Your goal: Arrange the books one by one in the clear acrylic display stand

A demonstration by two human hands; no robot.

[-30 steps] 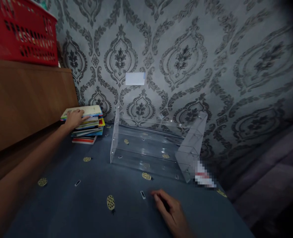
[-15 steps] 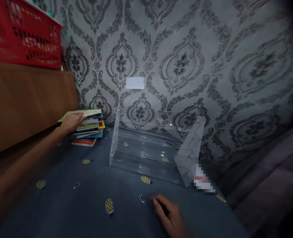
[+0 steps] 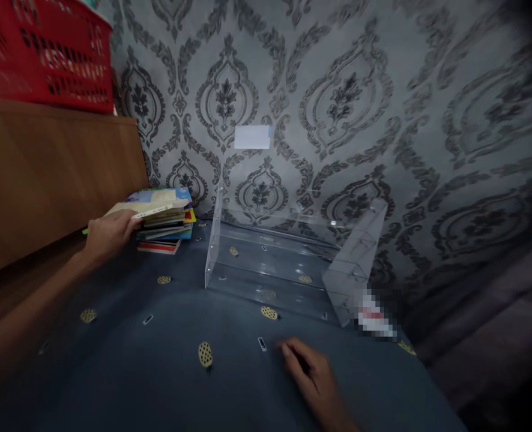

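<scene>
Over the dark-blue pineapple-print cloth (image 3: 158,378), the right hand (image 3: 311,375) held nothing, fingers loosely curled. Farther off, the left hand (image 3: 110,234) gripped a flat cream-covered book (image 3: 144,207) atop a multicoloured book stack (image 3: 169,228). Removal seemed in hand, next requiring a level lift.

Dim, bluish light overall, source out of view, small glints on clear rack (image 3: 353,264), right edge falls to black, wallpaper (image 3: 477,114) stretched and soft there, pixelated patch (image 3: 374,315) beside rack.
</scene>
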